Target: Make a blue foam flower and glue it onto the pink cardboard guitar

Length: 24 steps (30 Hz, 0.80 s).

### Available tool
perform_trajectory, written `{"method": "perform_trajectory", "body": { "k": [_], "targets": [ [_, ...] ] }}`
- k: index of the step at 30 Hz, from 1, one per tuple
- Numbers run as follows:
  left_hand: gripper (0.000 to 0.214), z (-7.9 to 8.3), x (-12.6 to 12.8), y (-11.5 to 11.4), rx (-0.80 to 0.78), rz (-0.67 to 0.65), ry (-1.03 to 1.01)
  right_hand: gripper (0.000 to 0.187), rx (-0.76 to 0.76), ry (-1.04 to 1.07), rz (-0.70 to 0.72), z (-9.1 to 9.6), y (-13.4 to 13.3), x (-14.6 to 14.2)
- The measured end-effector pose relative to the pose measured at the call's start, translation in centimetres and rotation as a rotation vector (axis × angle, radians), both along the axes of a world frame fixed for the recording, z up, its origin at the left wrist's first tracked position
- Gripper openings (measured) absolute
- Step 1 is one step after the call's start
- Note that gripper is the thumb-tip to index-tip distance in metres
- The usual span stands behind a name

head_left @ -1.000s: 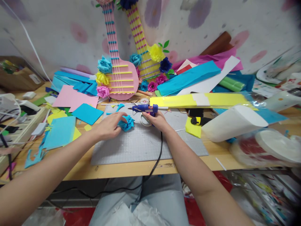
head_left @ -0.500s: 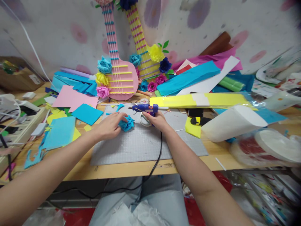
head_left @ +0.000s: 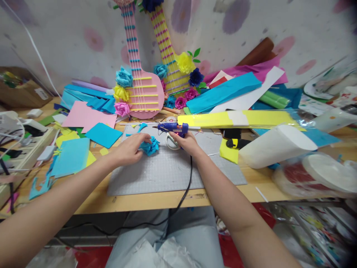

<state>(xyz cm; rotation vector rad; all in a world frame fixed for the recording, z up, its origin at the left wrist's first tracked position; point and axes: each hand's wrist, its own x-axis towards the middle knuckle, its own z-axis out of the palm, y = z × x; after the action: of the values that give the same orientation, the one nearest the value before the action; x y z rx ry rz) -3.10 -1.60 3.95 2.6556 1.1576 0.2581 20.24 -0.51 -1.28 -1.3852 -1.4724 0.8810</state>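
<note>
My right hand (head_left: pixel 189 142) is wrapped around the grip of a blue glue gun (head_left: pixel 175 128), whose nozzle points left. My left hand (head_left: pixel 132 149) has its fingers bent over the left side of a crumpled blue paper flower (head_left: pixel 151 146), just below and left of the nozzle; the fingertips are partly hidden. Beneath both hands lies a grey cutting mat (head_left: pixel 167 175). White-handled scissors (head_left: pixel 170 143) rest under the glue gun. Blue paper scraps (head_left: pixel 142 127) lie behind the flower.
Two paper guitars, one pink (head_left: pixel 145 89) and one yellow (head_left: pixel 170 61), lean against the wall. Paper sheets (head_left: pixel 72 158) lie left; a yellow paper pack (head_left: pixel 259 118), a white roll (head_left: pixel 276 145) and a cutter (head_left: pixel 237 143) lie right. The gun's black cord (head_left: pixel 187 190) hangs over the table edge.
The glue gun and my right hand have shifted very slightly to the right. My left hand stays at the blue flower, with its fingers barely moved.
</note>
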Motion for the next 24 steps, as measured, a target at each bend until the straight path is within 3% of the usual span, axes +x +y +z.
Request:
{"method": "perform_trajectory", "body": {
  "k": [9, 17, 24],
  "targets": [
    [0.049, 0.1, -0.2, 0.1, 0.016, -0.016, -0.024, 0.045, -0.015, 0.104, -0.133, -0.3, 0.7, 0.2],
    [0.055, 1.4, -2.6, 0.5, -0.062, 0.270, -0.151, 0.049, -0.054, 0.149, -0.160, -0.7, 1.0, 0.3],
    [0.055, 1.2, -1.6, 0.4, -0.040, 0.171, -0.174, 0.047, -0.054, 0.149, -0.156, -1.0, 1.1, 0.4]
  ]
}}
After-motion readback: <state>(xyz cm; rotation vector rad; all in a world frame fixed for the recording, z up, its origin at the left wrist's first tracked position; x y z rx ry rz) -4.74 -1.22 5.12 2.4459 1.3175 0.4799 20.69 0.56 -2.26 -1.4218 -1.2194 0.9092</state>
